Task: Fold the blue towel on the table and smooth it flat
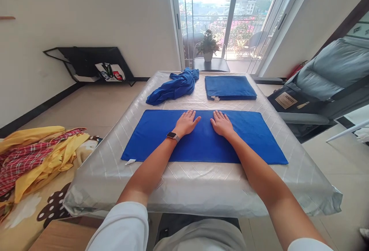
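A blue towel (253, 139) lies spread flat across the table in front of me, its long side running left to right. A small white tag (130, 162) pokes out at its near left corner. My left hand (187, 123), with a watch on the wrist, rests palm down on the towel left of its middle, fingers stretched out. Palm down too, my right hand (221, 123) presses on the cloth a little to the right, its fingers extended. Both hands touch the towel near its far edge and grip nothing.
Behind the towel, a crumpled heap of blue cloth (175, 85) lies at left and a neat stack of folded blue towels (230, 87) at right. A silvery cover (207, 189) drapes the table. A potted plant (208, 47) stands beyond; a grey recliner (331, 74) is at right.
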A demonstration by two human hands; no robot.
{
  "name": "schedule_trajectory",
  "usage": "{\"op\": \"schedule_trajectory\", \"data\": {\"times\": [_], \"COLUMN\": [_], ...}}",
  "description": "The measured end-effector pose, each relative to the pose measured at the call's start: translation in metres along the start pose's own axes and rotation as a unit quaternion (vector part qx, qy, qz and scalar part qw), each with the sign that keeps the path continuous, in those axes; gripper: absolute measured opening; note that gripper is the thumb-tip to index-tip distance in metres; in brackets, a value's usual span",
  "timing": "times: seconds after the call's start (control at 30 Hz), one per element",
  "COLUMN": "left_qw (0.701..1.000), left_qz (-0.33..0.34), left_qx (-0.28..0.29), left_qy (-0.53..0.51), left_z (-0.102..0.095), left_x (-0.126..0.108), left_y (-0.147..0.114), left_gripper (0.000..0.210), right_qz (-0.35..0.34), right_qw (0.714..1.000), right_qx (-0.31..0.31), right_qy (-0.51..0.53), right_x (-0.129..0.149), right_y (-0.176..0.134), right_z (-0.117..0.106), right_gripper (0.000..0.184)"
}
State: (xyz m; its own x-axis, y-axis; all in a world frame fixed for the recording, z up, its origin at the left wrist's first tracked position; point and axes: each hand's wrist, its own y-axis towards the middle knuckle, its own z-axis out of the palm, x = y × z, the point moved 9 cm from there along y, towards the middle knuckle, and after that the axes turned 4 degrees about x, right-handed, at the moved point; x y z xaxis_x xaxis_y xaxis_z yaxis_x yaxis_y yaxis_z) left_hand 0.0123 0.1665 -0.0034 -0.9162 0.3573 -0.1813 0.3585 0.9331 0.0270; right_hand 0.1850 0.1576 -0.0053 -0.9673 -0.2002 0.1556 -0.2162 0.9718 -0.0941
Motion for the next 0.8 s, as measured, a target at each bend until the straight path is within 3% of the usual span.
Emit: {"op": "schedule_trajectory", "data": {"times": [0.13, 0.33, 0.43, 0.57, 0.8], "left_qw": [0.998, 0.982, 0.970, 0.965, 0.965], "left_qz": [-0.063, -0.186, -0.242, -0.262, -0.259], "left_qx": [0.009, 0.008, 0.001, -0.008, -0.028], "left_qy": [0.010, 0.019, 0.014, 0.011, 0.021], "left_z": [-0.007, -0.026, -0.032, -0.033, -0.033], "left_x": [0.059, 0.178, 0.221, 0.238, 0.234], "left_y": [-0.014, -0.054, -0.074, -0.083, -0.081], "left_gripper": [0.082, 0.083, 0.083, 0.082, 0.079], "right_qz": [0.025, 0.097, 0.146, 0.189, 0.193], "right_qw": [1.000, 0.995, 0.989, 0.982, 0.981], "right_qx": [0.009, -0.003, -0.009, -0.004, -0.001], "right_qy": [-0.008, -0.025, -0.019, -0.004, -0.001], "right_x": [-0.054, -0.168, -0.212, -0.233, -0.230], "right_y": [-0.008, -0.030, -0.038, -0.039, -0.038], "right_z": [-0.005, -0.016, -0.020, -0.020, -0.020], "right_gripper": [0.067, 0.070, 0.073, 0.079, 0.078]}}
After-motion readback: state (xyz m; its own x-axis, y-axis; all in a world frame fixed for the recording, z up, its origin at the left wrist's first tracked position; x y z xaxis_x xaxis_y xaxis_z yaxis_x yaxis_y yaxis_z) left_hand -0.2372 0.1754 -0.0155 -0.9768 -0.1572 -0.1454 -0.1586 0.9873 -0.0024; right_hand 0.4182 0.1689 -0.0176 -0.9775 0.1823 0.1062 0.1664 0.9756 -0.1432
